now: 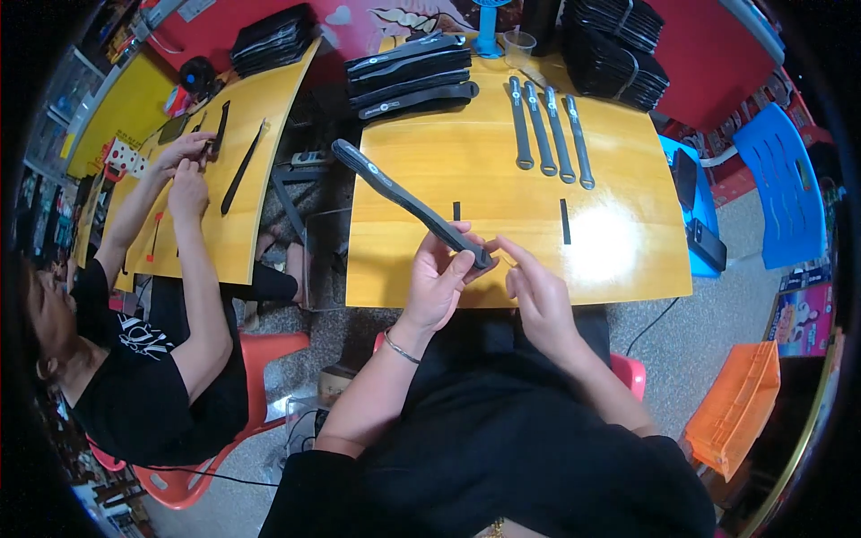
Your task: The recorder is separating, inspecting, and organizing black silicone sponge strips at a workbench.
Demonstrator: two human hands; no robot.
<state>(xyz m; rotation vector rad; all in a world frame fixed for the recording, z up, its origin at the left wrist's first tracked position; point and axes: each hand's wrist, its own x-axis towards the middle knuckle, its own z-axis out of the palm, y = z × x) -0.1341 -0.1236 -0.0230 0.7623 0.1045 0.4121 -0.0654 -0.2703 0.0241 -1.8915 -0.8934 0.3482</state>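
My left hand (439,278) is closed round a bundle of dark grey straps (395,190), its thumb pressed on the near end. The bundle slants up and to the left over the table, and how many straps are in it I cannot tell. My right hand (538,291) is beside the bundle's near end, its index finger stretched toward it and the other fingers loosely bent. Nothing shows in that hand; whether the fingertip touches the straps is unclear. Several single grey straps (543,130) with looped ends lie side by side at the far right of the wooden table (404,260).
Piled strap bundles (413,76) stand at the table's far left. Black tied stacks (619,54), a clear cup (518,47) and a blue fan (486,36) are at the back. Two short black strips (565,221) mark the tabletop. A co-worker (161,359) handles straps at the left table.
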